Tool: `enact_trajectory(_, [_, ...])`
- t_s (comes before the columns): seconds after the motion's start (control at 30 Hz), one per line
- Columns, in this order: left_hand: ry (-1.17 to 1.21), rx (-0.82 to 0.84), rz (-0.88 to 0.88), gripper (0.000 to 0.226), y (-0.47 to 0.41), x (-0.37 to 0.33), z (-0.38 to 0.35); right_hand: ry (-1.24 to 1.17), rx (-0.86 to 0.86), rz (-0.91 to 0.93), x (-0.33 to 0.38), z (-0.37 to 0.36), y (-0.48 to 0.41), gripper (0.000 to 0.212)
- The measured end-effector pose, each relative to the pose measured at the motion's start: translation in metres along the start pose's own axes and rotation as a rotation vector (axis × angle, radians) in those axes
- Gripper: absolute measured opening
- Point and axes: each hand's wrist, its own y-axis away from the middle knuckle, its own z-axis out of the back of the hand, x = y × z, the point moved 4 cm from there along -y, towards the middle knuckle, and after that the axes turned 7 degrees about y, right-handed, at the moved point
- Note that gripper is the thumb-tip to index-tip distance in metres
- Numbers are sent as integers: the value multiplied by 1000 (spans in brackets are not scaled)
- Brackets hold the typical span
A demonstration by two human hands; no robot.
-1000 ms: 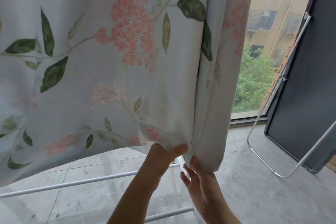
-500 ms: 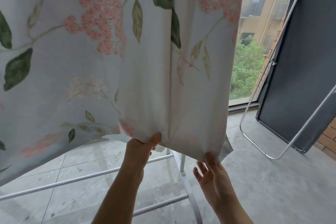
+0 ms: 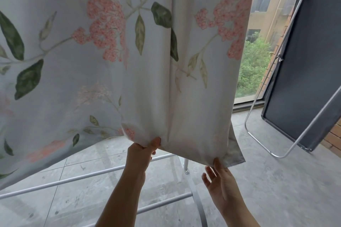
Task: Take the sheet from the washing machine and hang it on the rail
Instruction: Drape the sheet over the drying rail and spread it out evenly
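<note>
Head view: against half a second ago, the two hands are further apart. The right hand (image 3: 219, 180) has gone to the right along the hem, and the lower edge of the sheet (image 3: 147, 72) is now spread wider between them. A turned-over corner with a grey-green back shows just beside the right hand. The left hand (image 3: 141, 151) keeps its pinch on the hem, with the thumb in front and the fingers behind the cloth. The right hand's fingers (image 3: 209, 171) are straight and spread. Only the uppermost fingertip touches the hem near the corner, so this hand does not grip.

The sheet hangs down from above the upper edge of the picture; what carries it is out of view. Its cloth is thin, smooth and pale, printed with pink flower clusters and green leaves, and one long vertical fold runs down to the left hand.

Below the hem, thin round white bars (image 3: 92, 177) run across over the floor (image 3: 276, 190) of grey, mottled stone tiles. At the right a flat dark panel (image 3: 304, 70) leans in a shiny bent metal tube frame (image 3: 258, 140). Between it and the sheet, a window (image 3: 258, 51) shows green bushes and a tan building.
</note>
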Motion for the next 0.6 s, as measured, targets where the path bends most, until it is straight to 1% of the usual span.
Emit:
enact_trajectory(0.1, [-2, -20, 9, 16, 3, 2, 0, 18, -39, -34, -3, 1, 0, 9])
enact_trajectory(0.3, [-36, -81, -14, 18, -1, 1, 7, 75, -49, -57, -13, 1, -1, 10])
enact_trajectory(0.47, [-45, -81, 7, 16, -3, 3, 16, 122, -72, -87, -22, 0, -1, 9])
enact_trajectory(0.53, [8, -43, 40, 12, -6, 4, 20, 120, -80, -92, -21, 3, -4, 8])
enact_trajectory(0.6, [147, -19, 66, 19, -10, 5, 25, 100, -95, -88, -16, 7, -7, 7])
